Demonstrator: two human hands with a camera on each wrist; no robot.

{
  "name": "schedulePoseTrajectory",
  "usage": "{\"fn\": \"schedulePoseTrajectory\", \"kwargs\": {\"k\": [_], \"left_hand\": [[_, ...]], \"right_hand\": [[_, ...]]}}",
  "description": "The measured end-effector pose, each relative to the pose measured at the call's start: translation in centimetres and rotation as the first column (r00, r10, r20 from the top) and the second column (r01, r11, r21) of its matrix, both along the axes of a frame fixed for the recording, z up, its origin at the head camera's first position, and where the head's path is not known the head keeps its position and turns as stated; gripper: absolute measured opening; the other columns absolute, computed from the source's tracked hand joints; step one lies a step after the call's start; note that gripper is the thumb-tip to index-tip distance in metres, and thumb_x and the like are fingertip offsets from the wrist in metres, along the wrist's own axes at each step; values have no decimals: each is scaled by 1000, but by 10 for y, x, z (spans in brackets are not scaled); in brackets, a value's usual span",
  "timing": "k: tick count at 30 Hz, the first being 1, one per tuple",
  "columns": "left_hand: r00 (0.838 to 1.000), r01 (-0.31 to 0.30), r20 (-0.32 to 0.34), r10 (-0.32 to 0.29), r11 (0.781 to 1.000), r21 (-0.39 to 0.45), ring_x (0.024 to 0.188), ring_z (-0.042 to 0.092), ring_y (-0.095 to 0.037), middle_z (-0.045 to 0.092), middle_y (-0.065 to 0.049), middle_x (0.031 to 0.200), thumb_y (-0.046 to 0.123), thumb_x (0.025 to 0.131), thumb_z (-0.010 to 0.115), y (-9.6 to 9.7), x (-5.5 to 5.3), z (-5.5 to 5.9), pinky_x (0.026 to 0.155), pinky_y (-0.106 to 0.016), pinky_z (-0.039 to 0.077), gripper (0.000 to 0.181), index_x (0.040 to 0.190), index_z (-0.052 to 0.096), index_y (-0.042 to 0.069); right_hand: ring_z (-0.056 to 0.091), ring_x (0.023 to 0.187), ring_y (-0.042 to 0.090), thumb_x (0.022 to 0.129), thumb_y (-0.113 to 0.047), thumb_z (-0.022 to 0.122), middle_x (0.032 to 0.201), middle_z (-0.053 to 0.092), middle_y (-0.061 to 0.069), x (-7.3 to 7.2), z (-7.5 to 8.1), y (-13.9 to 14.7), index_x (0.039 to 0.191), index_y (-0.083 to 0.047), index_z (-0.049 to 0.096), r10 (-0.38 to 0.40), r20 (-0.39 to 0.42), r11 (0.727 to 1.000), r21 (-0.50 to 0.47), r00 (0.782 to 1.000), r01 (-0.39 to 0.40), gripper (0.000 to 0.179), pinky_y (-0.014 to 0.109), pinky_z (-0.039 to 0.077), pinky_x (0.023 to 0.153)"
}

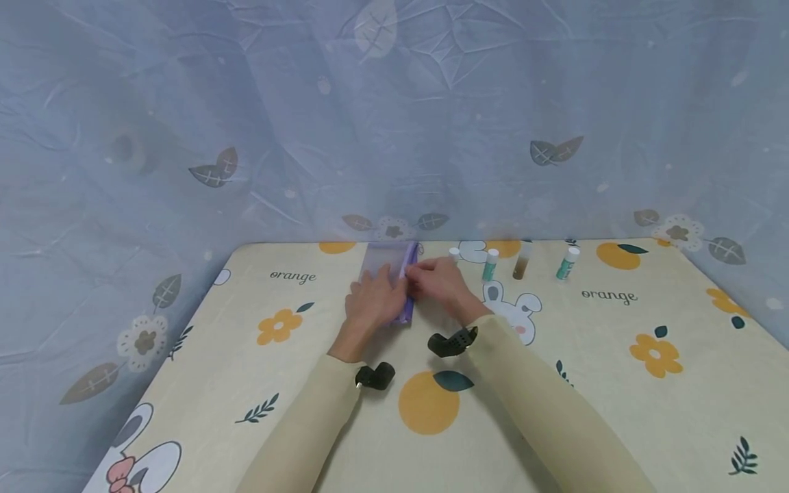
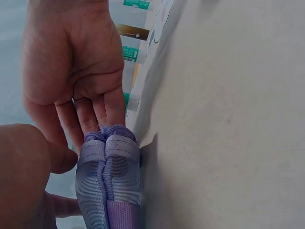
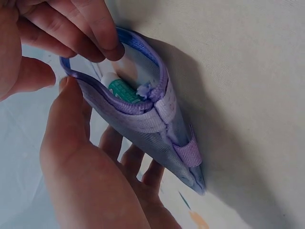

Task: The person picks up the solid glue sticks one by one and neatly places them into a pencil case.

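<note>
A purple mesh zip pouch [image 3: 128, 119] stands on its side with its mouth spread, and a green glue stick [image 3: 121, 90] with a white cap lies inside. My left hand [image 1: 379, 300] grips the pouch along its side, its thumb [image 3: 71, 129] at the rim and its fingers behind the mesh. At the mouth is my right hand [image 1: 444, 282], its fingertips [image 3: 112, 51] reaching over the rim and its thumb apart from the fabric. The right palm faces the camera in the left wrist view, with the fingers stretched toward the pouch.
Right of the hands stand two glue sticks [image 1: 490, 266] [image 1: 568, 264] and a brown tube [image 1: 521, 263]. A white cap [image 1: 454, 253] shows behind the right hand. The patterned cloth [image 1: 320, 424] covers the table, and a blue curtain [image 1: 394, 123] hangs at its back.
</note>
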State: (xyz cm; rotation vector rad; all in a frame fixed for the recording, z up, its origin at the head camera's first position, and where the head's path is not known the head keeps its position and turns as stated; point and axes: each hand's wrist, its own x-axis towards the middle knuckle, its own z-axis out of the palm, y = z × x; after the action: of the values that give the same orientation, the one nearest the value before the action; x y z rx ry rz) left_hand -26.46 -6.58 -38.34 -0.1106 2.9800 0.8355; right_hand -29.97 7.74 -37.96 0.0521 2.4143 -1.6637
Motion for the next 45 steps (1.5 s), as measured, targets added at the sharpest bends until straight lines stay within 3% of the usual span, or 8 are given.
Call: {"fn": "schedulePoseTrajectory", "kwargs": {"k": [7,15,26,34,45], "left_hand": [[1000,-1,14,1,1000,-10,139,46,-51,42,-24,163,64,106,42,0,1,1,114,-66,38,74,164,39,19],[1000,15,4,-15,1000,-23,140,45,-54,43,-27,162,62,105,45,1,3,2,114,-68,38,75,164,39,16],[1000,13,16,-12,999,-38,140,46,-53,42,-26,162,58,106,48,2,3,2,114,-67,38,72,164,39,17],[1000,8,26,-7,999,-43,141,45,-52,41,-25,164,57,107,47,3,3,1,115,-66,38,69,164,39,19],[999,37,7,-36,998,-53,138,47,-52,42,-26,162,58,104,50,2,5,1,112,-66,41,73,165,38,18]], "right_hand": [[74,119,28,106,-35,62,134,73,15,5,8,3,141,-6,66,12,-52,997,79,999,-8,45,39,59,102],[75,113,27,105,-39,65,131,75,12,18,28,14,141,-11,68,53,-180,978,207,982,-15,46,43,57,98],[72,119,28,105,-39,65,134,74,9,34,57,34,142,-16,68,56,-283,987,159,958,-11,44,48,59,99],[62,138,30,107,-38,62,140,71,9,39,67,56,148,-16,63,40,-355,979,203,934,35,47,53,52,112],[63,136,31,107,-43,61,143,70,11,44,80,101,150,-17,61,-33,-408,973,195,912,123,50,50,52,111]]}}
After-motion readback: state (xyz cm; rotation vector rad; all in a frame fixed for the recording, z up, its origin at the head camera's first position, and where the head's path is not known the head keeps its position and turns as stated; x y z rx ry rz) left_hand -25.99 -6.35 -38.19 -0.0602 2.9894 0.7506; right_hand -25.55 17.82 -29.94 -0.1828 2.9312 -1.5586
